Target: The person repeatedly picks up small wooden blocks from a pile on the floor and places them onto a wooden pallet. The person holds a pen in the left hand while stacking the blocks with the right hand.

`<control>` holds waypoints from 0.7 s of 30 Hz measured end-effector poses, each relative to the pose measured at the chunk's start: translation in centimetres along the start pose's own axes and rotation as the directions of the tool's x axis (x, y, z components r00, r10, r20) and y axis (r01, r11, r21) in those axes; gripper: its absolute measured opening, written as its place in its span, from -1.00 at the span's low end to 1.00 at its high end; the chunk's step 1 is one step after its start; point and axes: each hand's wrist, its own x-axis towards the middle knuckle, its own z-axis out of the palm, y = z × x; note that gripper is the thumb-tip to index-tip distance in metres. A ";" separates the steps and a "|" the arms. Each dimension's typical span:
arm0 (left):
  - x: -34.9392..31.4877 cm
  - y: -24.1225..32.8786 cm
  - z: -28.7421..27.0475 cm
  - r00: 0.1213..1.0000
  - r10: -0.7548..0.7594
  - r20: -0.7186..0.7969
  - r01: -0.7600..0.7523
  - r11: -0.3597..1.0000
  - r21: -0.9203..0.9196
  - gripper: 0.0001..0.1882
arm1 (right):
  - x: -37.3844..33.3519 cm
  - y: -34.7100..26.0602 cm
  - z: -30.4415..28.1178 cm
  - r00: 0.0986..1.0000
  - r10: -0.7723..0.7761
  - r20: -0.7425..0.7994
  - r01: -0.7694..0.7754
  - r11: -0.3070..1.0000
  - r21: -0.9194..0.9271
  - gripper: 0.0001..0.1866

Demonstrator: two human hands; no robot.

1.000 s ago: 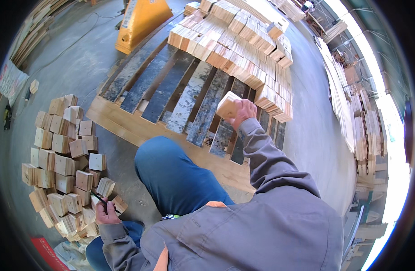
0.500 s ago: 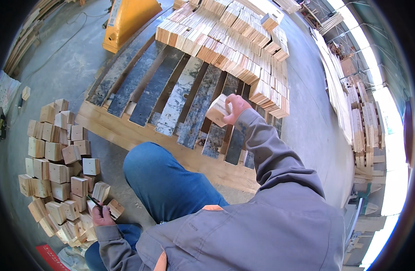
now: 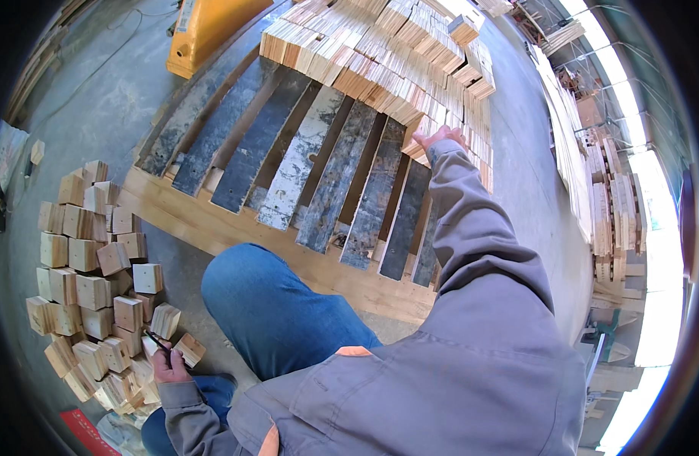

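Observation:
Reaching out over the pallet, my right hand [image 3: 443,138] is at the near right corner of the stacked wood blocks [image 3: 387,85]. Its fingers close on a pale wood block [image 3: 415,140] that sits flush with the rows; the hand covers part of it. Low on the left, my left hand [image 3: 171,366] grips a thin black pen-like stick [image 3: 157,341], its tip pointing up and left. Beside that hand lies a loose heap of wood blocks [image 3: 91,292], some bearing small dark dots on their faces.
The slatted pallet [image 3: 288,175] has dark, worn boards with gaps between them. One block [image 3: 463,30] sits on top of the stack. A yellow metal piece [image 3: 212,34] stands at the far left. Timber piles [image 3: 619,205] line the right side.
My right hand has moved away and right, carrying the wood block from above the pallet boards to the stack's near corner. The left hand holds its place with the black stick.

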 end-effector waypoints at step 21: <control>-0.9 1.8 -0.1 0.999 0.015 -0.028 -0.015 1.000 -0.001 -0.74 | -1.7 -1.2 1.4 0.983 -0.177 -0.057 0.178 0.984 0.013 -0.21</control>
